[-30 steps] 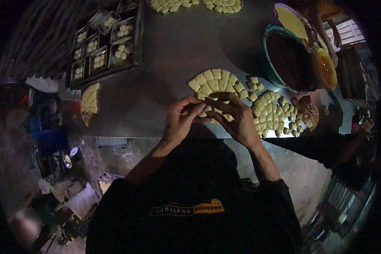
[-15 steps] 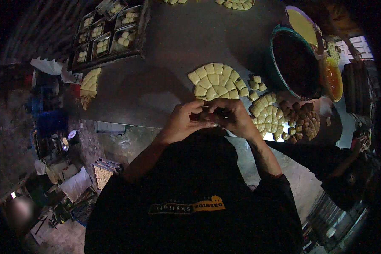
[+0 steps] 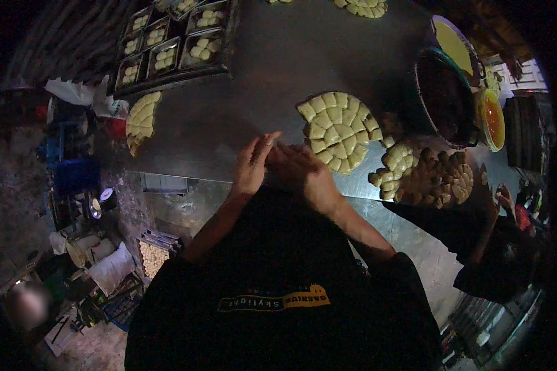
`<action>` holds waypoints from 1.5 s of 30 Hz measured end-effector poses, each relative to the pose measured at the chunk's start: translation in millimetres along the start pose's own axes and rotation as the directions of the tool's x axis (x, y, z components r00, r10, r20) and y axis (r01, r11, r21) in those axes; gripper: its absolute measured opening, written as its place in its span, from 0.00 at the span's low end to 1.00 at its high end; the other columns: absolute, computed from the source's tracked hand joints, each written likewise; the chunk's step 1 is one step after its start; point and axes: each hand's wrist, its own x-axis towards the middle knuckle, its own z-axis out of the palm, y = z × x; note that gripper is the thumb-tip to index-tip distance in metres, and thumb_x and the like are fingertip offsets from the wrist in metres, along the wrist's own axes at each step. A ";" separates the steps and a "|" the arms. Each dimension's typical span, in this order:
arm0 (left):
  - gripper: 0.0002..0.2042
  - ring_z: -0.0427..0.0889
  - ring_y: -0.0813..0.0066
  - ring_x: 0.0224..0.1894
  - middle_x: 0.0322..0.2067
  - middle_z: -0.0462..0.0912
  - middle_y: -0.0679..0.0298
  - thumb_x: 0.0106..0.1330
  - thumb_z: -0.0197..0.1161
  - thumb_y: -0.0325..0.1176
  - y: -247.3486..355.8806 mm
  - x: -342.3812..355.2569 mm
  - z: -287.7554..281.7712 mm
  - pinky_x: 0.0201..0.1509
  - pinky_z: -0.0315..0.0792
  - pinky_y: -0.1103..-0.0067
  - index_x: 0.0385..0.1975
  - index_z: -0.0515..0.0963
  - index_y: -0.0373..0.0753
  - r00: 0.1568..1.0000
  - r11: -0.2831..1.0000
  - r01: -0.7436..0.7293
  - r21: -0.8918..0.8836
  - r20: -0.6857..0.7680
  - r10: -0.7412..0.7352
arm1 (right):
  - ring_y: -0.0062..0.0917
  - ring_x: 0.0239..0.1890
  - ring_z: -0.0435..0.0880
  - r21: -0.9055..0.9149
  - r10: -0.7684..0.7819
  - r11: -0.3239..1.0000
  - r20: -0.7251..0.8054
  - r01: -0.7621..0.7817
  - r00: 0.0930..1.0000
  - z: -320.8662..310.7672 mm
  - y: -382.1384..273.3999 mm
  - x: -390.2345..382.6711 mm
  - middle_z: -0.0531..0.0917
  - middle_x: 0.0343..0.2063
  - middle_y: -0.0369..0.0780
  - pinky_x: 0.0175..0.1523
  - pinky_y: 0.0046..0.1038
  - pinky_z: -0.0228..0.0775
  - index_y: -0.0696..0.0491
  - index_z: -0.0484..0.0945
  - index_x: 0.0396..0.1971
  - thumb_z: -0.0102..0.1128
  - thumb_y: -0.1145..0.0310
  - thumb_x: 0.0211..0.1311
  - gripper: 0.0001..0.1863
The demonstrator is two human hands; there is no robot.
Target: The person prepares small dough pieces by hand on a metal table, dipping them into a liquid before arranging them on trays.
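From the head view I see my left hand [image 3: 254, 166] and right hand [image 3: 303, 173] pressed together at the near edge of the steel table [image 3: 229, 117], fingertips meeting just above my dark shirt. The left grip looks narrow, fingers straight and pointing up and away from me; the right curls against it. I cannot tell whether anything sits between them, so its axis or heading is hidden from me.

Just right of the grip lies a round slab of pale dough [image 3: 339, 131], scored into squares. Farther right is a second, looser cluster of pieces [image 3: 421, 176], with a dark pot [image 3: 445, 99] beyond it. Well up and left of the grip sit metal trays [image 3: 167, 52] holding dough pieces, and a fan-shaped batch [image 3: 141, 120] lies left.
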 end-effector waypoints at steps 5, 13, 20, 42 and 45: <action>0.20 0.80 0.70 0.51 0.51 0.81 0.59 0.76 0.50 0.41 1.7 3.6 -45.9 0.54 0.73 0.76 0.62 0.69 0.38 0.992 0.999 -0.015 0.038 -0.123 0.019 | 0.36 0.45 0.81 0.216 0.135 0.972 -0.203 -0.091 0.970 25.7 -8.5 37.5 0.83 0.46 0.42 0.48 0.33 0.76 0.51 0.81 0.48 0.68 0.74 0.50 0.21; 0.23 0.64 0.54 0.68 0.65 0.66 0.53 0.71 0.57 0.36 -44.7 2.3 -88.8 0.70 0.60 0.65 0.64 0.66 0.37 0.856 0.628 -0.516 0.582 0.345 0.384 | 0.35 0.47 0.83 0.080 0.230 0.973 -0.353 -0.216 0.907 87.8 26.5 25.7 0.84 0.45 0.42 0.50 0.33 0.75 0.52 0.81 0.48 0.67 0.76 0.53 0.19; 0.25 0.58 0.56 0.71 0.67 0.63 0.52 0.66 0.62 0.33 -57.9 8.4 -74.8 0.72 0.56 0.64 0.62 0.67 0.34 0.725 0.454 -0.685 0.570 0.591 0.353 | 0.39 0.38 0.86 -0.144 0.665 0.541 -0.531 -0.829 0.526 -59.6 134.5 -52.1 0.86 0.42 0.40 0.44 0.34 0.77 0.51 0.82 0.47 0.64 0.77 0.55 0.18; 0.16 0.77 0.69 0.57 0.58 0.74 0.60 0.71 0.58 0.30 -6.7 17.5 76.3 0.58 0.74 0.73 0.57 0.72 0.35 0.750 0.968 0.126 -0.216 0.659 0.050 | 0.22 0.41 0.82 0.693 0.885 0.443 -0.235 -0.569 0.402 -87.0 75.7 -124.8 0.82 0.36 0.39 0.46 0.28 0.75 0.57 0.76 0.41 0.67 0.76 0.55 0.14; 0.20 0.78 0.72 0.54 0.53 0.78 0.59 0.68 0.63 0.31 10.3 7.4 110.2 0.59 0.72 0.76 0.57 0.71 0.33 0.759 0.877 0.311 -0.366 0.651 0.002 | 0.20 0.41 0.83 0.403 0.754 0.657 -0.371 -0.637 0.542 -83.3 48.6 -116.7 0.84 0.37 0.37 0.46 0.25 0.75 0.57 0.76 0.44 0.67 0.78 0.57 0.15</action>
